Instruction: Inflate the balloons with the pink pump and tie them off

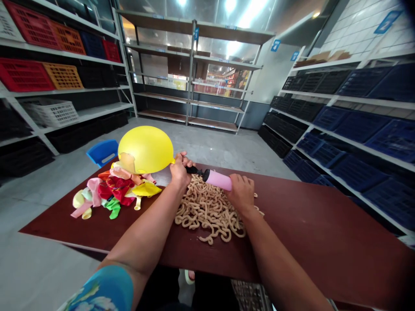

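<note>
A yellow balloon (pixel 145 149), partly inflated, floats above the dark red table (pixel 308 233). My left hand (pixel 180 170) is closed around the balloon's neck where it meets the black nozzle of a pink hand pump (pixel 218 179). My right hand (pixel 241 192) is wrapped round the pump's near end. Under both hands lies a heap of beige plastic chain links (pixel 209 211). A pile of flat balloons in pink, red, yellow and green (pixel 113 192) lies on the table to the left of my left hand.
A blue chair (pixel 103 151) stands beyond the table's far left corner. Metal shelving with red, orange, white and black crates (pixel 48 56) lines the left; shelves of dark blue crates (pixel 356 125) line the right. Open grey floor lies ahead.
</note>
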A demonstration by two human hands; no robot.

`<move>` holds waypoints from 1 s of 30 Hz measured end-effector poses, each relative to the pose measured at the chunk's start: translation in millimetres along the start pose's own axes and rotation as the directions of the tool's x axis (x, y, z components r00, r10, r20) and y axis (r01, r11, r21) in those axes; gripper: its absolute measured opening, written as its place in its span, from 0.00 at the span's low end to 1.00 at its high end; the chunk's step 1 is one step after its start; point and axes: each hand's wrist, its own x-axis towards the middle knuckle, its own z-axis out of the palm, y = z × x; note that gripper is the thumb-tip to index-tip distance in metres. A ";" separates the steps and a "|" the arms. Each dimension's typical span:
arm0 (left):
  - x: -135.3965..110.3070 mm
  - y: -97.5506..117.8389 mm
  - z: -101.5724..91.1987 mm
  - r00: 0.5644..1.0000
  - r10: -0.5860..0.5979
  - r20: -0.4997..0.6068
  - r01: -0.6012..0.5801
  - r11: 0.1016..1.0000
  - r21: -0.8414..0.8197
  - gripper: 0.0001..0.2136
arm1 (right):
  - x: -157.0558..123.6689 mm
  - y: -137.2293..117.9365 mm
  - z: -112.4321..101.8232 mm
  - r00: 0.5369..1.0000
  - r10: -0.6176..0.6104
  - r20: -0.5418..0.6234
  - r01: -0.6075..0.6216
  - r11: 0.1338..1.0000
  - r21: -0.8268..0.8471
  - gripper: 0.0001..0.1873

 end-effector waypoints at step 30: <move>4.0 -2.6 -3.1 0.999 -0.039 -0.026 0.040 0.999 0.037 0.08 | 0.2 3.1 6.6 0.999 -0.032 -0.008 0.032 0.999 0.028 0.11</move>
